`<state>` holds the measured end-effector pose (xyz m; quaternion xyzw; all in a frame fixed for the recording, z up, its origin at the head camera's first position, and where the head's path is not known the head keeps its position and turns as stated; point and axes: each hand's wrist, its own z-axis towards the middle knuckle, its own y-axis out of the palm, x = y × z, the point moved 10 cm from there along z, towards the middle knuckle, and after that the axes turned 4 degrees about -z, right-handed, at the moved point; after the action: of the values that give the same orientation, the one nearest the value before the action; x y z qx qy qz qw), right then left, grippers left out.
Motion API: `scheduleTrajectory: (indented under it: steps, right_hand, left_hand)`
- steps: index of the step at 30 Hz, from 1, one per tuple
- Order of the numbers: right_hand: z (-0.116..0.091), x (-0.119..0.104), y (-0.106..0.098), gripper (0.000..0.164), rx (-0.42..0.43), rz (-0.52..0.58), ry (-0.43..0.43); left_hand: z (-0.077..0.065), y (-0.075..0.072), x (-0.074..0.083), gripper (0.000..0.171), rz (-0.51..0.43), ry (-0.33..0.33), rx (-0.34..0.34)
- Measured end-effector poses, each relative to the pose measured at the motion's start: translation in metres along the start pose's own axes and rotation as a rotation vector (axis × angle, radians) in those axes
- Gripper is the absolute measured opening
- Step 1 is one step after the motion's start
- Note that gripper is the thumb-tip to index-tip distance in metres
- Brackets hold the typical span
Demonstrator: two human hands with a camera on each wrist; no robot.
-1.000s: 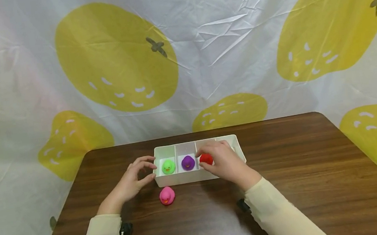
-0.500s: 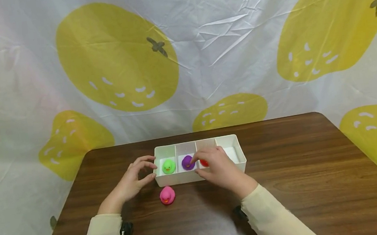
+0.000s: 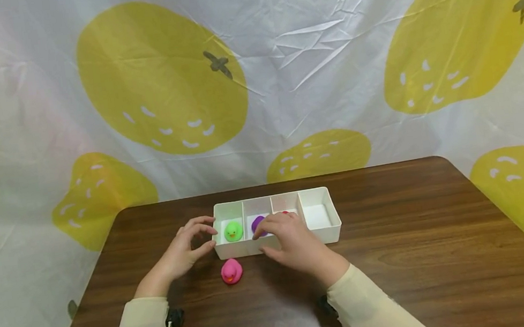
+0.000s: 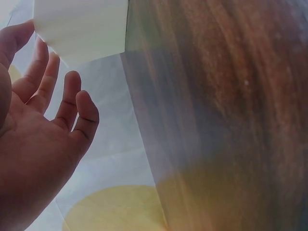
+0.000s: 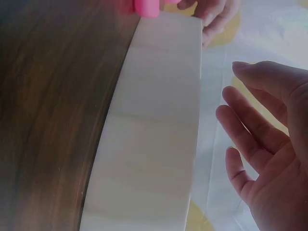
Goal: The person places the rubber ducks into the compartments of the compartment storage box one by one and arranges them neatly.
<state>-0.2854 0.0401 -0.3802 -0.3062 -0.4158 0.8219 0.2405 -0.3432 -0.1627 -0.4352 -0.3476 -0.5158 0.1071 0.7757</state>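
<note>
A long white box [image 3: 233, 250] split into compartments lies on the table. The fingertips of my left hand [image 3: 182, 254] touch its left end; in the left wrist view they reach the white end wall [image 4: 86, 29]. My right hand [image 3: 295, 240] hovers over the box's front wall with relaxed fingers, holding nothing, as the right wrist view also shows. Inside the leftmost compartment sits a green rubber duck [image 3: 233, 232]. One compartment over, a purple rubber duck [image 3: 257, 225] is partly covered by the right hand. Of a red duck [image 3: 285, 212] only a sliver shows behind that hand.
A pink rubber duck [image 3: 231, 271] stands on the brown wooden table [image 3: 422, 253], just in front of the box's left part. Behind the table hangs a white cloth [image 3: 311, 87] printed with yellow fruit.
My right hand has moved left and toward me, from over the red duck to the front of the box. The left hand and the ducks have stayed put.
</note>
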Motion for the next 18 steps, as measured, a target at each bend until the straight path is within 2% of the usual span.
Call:
scheduleTrajectory:
  steps: [11, 18]
  right_hand:
    - [0.001, -0.018, 0.010, 0.023, -0.033, -0.004, -0.024]
    - [0.001, -0.024, 0.019, 0.030, -0.052, 0.032, -0.043]
  left_hand:
    - [0.000, -0.001, 0.003, 0.018, -0.003, 0.029, 0.006]
    - [0.000, 0.000, 0.004, 0.019, -0.010, 0.047, -0.002]
